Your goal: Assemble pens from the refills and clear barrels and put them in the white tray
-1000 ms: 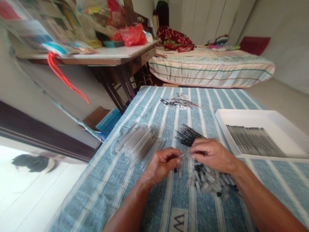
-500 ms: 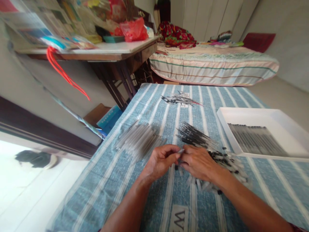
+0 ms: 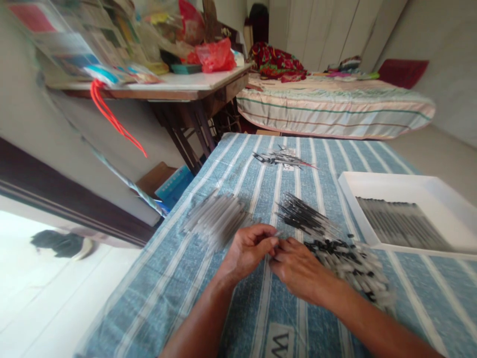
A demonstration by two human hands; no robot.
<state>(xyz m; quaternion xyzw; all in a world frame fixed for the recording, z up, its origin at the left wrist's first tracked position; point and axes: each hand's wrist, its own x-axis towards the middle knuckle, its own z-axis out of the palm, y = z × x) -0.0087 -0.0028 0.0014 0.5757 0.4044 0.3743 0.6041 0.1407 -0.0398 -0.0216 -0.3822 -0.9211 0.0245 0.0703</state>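
My left hand [image 3: 250, 251] pinches a slim pale pen [image 3: 277, 233], of which only a short end shows above the fingertips. Against it, my right hand [image 3: 297, 266] has its fingers closed at the same pen, and the rest of the piece is hidden. Left of my hands lies a pile of frosted pen barrels [image 3: 218, 219]. Dark ink refills [image 3: 306, 215] are bunched just beyond my right hand. Beside my right wrist spreads a heap of clear pen caps with black ends [image 3: 356, 266].
A white tray [image 3: 395, 180] at the right holds a row of pens [image 3: 402, 223]. Loose thin pieces [image 3: 283, 158] lie at the far end of the striped cloth [image 3: 238, 308]. Behind stand a cluttered desk [image 3: 179, 84] and a bed [image 3: 335, 107].
My right hand has shifted slightly left and down, away from the cap heap, showing more of it. The black-ended piece below my fingers no longer shows. The view has tilted slightly.
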